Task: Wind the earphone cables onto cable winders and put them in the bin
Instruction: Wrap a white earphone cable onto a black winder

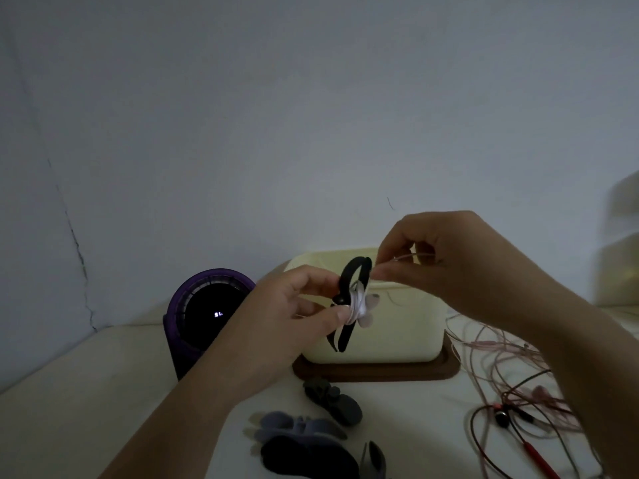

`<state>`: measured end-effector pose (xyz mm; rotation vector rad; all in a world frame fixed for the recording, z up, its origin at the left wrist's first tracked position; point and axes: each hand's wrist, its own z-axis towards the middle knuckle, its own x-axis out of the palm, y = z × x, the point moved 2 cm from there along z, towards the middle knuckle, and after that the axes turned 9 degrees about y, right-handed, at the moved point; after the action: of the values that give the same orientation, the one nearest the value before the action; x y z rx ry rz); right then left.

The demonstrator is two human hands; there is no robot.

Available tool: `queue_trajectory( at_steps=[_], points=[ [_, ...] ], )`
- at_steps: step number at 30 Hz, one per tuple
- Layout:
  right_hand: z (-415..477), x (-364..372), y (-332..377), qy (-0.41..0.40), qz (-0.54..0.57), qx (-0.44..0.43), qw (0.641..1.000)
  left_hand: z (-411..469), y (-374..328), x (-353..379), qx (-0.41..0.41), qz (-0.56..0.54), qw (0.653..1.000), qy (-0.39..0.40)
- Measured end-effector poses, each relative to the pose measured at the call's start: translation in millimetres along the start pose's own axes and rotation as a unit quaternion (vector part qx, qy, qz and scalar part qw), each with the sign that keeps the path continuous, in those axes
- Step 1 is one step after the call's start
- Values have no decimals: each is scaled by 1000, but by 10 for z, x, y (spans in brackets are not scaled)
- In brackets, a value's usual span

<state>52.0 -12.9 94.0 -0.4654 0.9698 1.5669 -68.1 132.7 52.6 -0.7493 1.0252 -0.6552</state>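
Observation:
My left hand (294,305) pinches a black cable winder (353,274) by its middle, held up in front of the cream bin (397,326). White earphone cable (358,302) is wrapped around the winder's waist, with a pale earbud part beside it. My right hand (446,264) pinches the loose end of the thin cable (403,258) just right of the winder's top. Pink and red earphone cables (511,385) lie tangled on the table at the right.
The bin stands on a dark wooden tray (377,371). A purple round fan (207,312) sits left of it. Several spare winders, grey and black (311,433), lie on the white table (86,392) near the front. A wall rises behind.

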Motion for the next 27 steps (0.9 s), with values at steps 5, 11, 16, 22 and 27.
queue_trajectory(
  at_steps=[5, 11, 16, 22, 27],
  points=[
    [15, 25, -35, 14, 20, 2, 1000, -18, -14, -28, 10, 14, 999, 38],
    [29, 51, -161, 19, 124, -8, 992, -50, -38, -98, 7, 7, 997, 80],
    [59, 132, -284, 59, 319, -25, 946, -60, -34, -108, 19, -89, 987, 133],
    [106, 610, -234, 59, 481, 28, 875, -11, -32, -89, 47, -192, 978, 69],
    [103, 760, -81, 35, 304, 83, 949, 72, 70, -144, 13, -389, 920, -58]
  ],
)
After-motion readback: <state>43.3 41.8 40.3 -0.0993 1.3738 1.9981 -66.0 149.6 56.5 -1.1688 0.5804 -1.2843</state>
